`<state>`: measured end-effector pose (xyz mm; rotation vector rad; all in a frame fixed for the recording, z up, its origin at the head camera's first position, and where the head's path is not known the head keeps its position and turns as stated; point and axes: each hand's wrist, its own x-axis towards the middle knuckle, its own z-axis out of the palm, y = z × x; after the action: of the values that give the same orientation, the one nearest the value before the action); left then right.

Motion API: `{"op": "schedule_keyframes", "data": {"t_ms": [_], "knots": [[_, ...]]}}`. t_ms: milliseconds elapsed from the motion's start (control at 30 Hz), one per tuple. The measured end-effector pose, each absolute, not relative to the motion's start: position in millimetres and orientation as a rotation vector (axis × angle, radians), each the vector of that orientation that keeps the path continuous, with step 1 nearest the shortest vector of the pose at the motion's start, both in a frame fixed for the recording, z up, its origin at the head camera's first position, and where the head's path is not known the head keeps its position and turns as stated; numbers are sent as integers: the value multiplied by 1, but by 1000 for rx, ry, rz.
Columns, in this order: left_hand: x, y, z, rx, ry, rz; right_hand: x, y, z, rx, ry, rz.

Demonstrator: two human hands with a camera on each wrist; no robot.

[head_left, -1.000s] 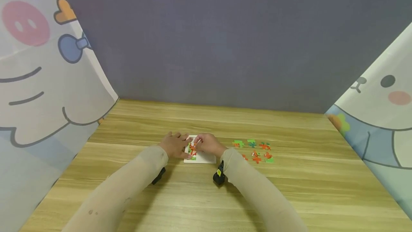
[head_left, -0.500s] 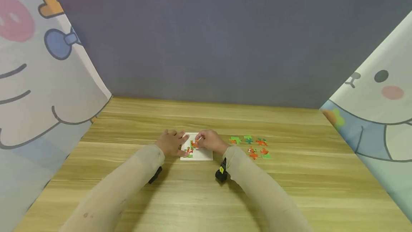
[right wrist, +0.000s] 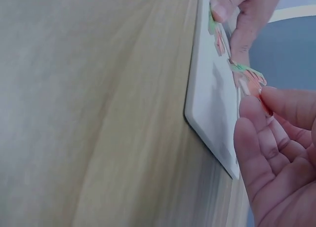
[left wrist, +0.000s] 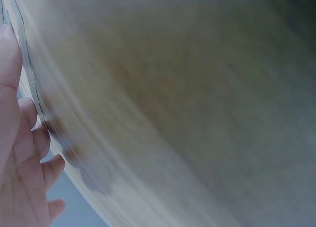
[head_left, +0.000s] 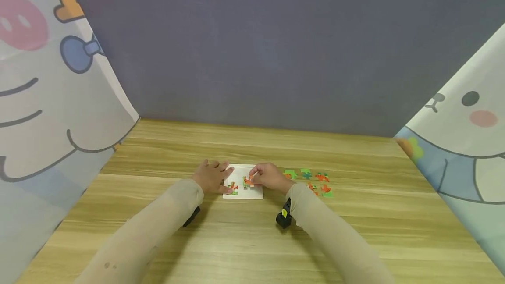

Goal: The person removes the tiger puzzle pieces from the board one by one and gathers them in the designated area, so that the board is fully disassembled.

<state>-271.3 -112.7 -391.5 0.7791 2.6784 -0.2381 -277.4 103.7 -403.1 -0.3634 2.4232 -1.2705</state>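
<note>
A white puzzle board (head_left: 254, 193) lies flat on the table. My left hand (head_left: 210, 177) rests on its left edge with fingers spread, the thumb over a puzzle piece (head_left: 233, 187) in the lower left corner. My right hand (head_left: 272, 176) pinches an orange and green puzzle piece (head_left: 247, 182) over the board's middle. In the right wrist view that held piece (right wrist: 252, 81) is tilted up between thumb and fingertips, above the white surface. The left wrist view shows part of the left hand (left wrist: 22, 153) and blurred table.
To the right of the board lie several loose puzzle pieces (head_left: 322, 178) in two rough rows, orange, green and teal. My right wrist and sleeve cover part of that area. A dark grey wall (head_left: 268, 56) stands behind the wooden table (head_left: 236, 240), with cartoon-printed curtains (head_left: 59, 113) on both sides.
The right hand has drawn the pinched piece rightward, away from the piece in the lower left corner, to the board's middle. The left hand stays on the board; the head view has shifted slightly.
</note>
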Motion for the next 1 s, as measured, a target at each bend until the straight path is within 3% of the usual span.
{"op": "schedule_keyframes", "data": {"t_ms": [1000], "knots": [[-269,-111,-390,782,2692,-294,-264,145,-407,-293,2282,-1450]]}}
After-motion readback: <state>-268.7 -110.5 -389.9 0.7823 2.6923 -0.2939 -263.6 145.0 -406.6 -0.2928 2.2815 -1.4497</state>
